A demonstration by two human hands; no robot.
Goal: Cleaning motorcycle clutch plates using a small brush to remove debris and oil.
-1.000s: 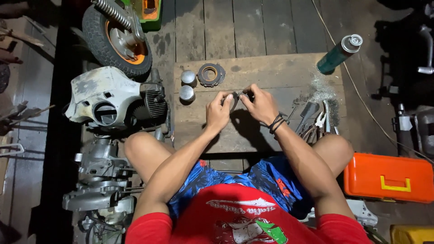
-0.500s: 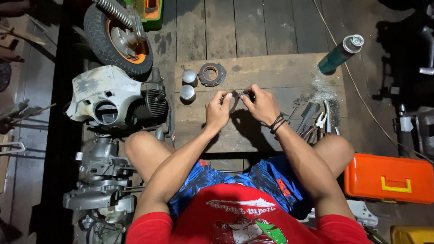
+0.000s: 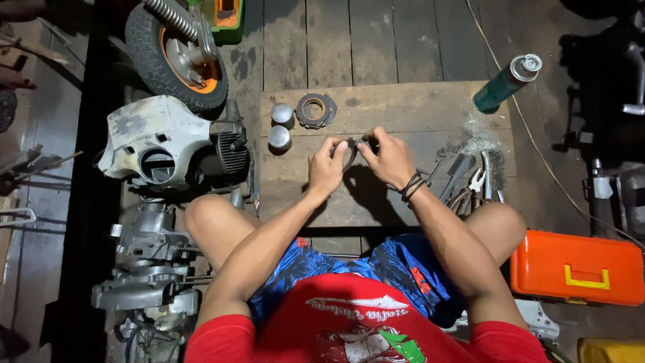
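**Two hands on one small metal part**

Two hands meet over the middle of a low wooden board (image 3: 403, 107), and between them sits a small dark metal ring part (image 3: 351, 150), held up just above the wood. The left hand (image 3: 327, 168) pinches its near edge with thumb and fingers closed on it; the right hand (image 3: 390, 160) grips the far side the same way, fingertips curled tight against the part. What sort of piece it is cannot be told, since the fingers cover most of it. A dark cord band (image 3: 410, 187) circles the right wrist.

Farther up the board, apart from the hands, lie a toothed ring (image 3: 316, 110) and two round silver caps (image 3: 281, 113), one just below the other. At the board's right edge a cluster of hand tools (image 3: 470, 181) rests beside the person's right knee, and a green spray can (image 3: 507, 83) lies tilted across the upper right corner.

To the left of the board stands a white engine cowl with a finned cylinder (image 3: 161, 144), with a small wheel (image 3: 176, 54) above it and grey engine casings (image 3: 144, 269) below. An orange toolbox (image 3: 576, 267) sits on the plank floor at the right.
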